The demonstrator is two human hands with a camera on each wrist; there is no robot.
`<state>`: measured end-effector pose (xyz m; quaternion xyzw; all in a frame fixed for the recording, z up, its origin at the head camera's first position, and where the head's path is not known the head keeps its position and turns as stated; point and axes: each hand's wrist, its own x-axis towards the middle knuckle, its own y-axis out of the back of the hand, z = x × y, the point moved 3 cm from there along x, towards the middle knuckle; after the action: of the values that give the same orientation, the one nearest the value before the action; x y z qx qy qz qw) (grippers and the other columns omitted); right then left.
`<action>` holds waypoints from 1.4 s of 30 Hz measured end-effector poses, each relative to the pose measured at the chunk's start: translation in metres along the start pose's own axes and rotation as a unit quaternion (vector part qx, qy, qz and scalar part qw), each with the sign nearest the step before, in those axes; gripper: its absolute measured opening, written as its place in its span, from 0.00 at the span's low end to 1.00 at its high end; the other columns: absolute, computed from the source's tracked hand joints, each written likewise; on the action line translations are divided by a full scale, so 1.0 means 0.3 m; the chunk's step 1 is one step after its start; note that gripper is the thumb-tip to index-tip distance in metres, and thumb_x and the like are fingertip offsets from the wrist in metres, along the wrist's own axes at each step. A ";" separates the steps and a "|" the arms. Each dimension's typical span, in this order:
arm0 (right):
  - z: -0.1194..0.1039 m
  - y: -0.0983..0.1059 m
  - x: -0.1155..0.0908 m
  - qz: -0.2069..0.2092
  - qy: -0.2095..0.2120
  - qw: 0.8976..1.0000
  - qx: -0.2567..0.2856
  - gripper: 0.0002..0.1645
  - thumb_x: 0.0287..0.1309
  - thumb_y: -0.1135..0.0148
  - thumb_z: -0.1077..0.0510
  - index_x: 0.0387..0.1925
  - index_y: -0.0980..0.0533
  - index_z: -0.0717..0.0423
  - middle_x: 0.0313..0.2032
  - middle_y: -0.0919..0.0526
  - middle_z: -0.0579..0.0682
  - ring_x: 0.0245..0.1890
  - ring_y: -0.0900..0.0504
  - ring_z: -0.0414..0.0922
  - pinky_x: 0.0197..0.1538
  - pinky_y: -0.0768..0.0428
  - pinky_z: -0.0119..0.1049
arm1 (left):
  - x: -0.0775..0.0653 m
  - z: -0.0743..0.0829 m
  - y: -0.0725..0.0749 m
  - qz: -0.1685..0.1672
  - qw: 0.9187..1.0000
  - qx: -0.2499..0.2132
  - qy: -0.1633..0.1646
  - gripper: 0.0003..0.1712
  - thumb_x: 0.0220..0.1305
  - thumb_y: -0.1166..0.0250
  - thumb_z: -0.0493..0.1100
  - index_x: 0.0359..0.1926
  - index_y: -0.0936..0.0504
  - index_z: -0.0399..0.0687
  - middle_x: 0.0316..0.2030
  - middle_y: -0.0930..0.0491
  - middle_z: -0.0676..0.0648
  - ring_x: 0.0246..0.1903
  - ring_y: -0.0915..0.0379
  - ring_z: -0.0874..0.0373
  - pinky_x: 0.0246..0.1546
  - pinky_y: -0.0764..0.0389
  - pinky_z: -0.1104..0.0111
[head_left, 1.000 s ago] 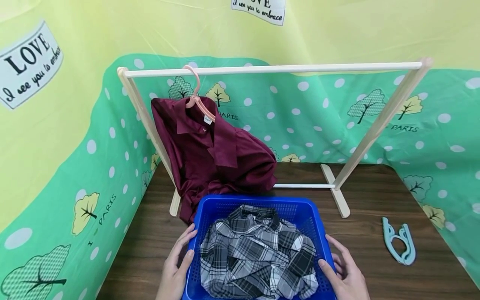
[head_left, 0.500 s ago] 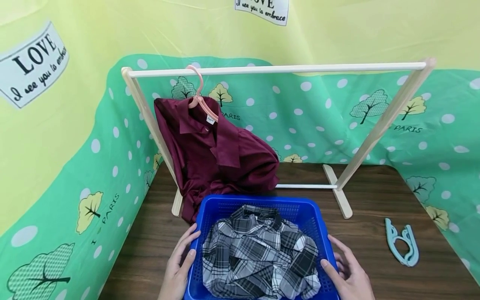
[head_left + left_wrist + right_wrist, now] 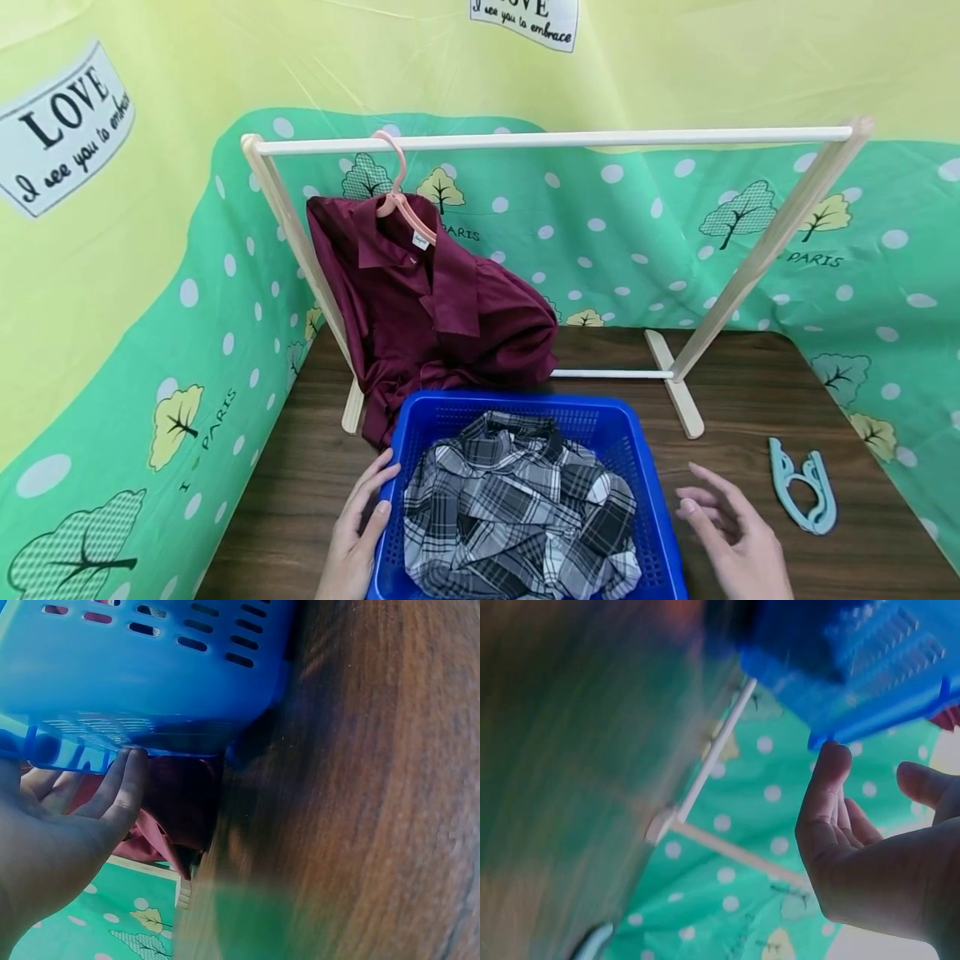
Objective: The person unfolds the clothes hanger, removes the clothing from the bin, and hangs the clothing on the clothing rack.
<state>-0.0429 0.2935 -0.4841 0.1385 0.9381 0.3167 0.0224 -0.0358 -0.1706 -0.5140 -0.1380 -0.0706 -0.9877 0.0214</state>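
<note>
A blue plastic basket (image 3: 528, 399) stands on the table with a crumpled grey, black and white plaid shirt (image 3: 517, 500) in it. My left hand (image 3: 356, 529) rests against the basket's left side, its fairly straight fingers at the rim; in the left wrist view the fingertips (image 3: 133, 761) touch just under that rim. To the right of the basket, my right hand (image 3: 738, 533) is apart from it, with loosely bent fingers and nothing held. Behind the basket a maroon shirt (image 3: 397, 308) hangs on a pink hanger (image 3: 396, 167).
A wooden rack with a white rail (image 3: 600, 137) spans the back of the table (image 3: 255, 517). A folded light-blue hanger (image 3: 806, 492) lies at the right, beyond my right hand. Printed green and yellow cloth (image 3: 172, 333) encloses the table.
My right hand has come off the basket's right side and moved a little to the right. The left hand stays at the basket's left side. The view shifted slightly.
</note>
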 end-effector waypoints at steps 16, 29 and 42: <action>0.158 0.218 0.160 0.110 -0.066 0.986 0.109 0.23 0.78 0.32 0.62 0.68 0.19 0.42 0.35 0.14 0.17 0.30 0.12 0.24 0.32 0.16 0.23 | 0.004 -0.005 -0.001 -0.002 1.000 -0.012 -0.019 0.24 0.83 0.50 0.25 0.74 0.23 0.33 0.80 0.32 0.36 0.77 0.33 0.66 0.69 0.30 0.79; 0.272 0.304 0.252 0.143 -0.179 0.973 0.032 0.24 0.77 0.31 0.50 0.69 0.21 0.28 0.25 0.27 0.07 0.23 0.21 0.17 0.27 0.24 0.19 | 0.000 -0.005 0.002 0.000 1.000 -0.001 0.002 0.24 0.84 0.48 0.28 0.74 0.22 0.37 0.80 0.32 0.38 0.76 0.33 0.67 0.69 0.30 0.77; 0.367 0.338 0.285 0.169 -0.202 0.963 -0.054 0.33 0.80 0.35 0.55 0.79 0.29 0.60 0.23 0.39 0.09 0.21 0.33 0.14 0.23 0.29 0.23 | 0.000 -0.009 0.000 -0.001 0.999 -0.011 0.030 0.24 0.85 0.49 0.28 0.74 0.23 0.34 0.81 0.33 0.39 0.76 0.34 0.68 0.68 0.29 0.78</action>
<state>-0.0859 0.4588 -0.5072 0.3546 0.8586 0.3315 0.1649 -0.0365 -0.1709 -0.5166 -0.1085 -0.0596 -0.9921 0.0208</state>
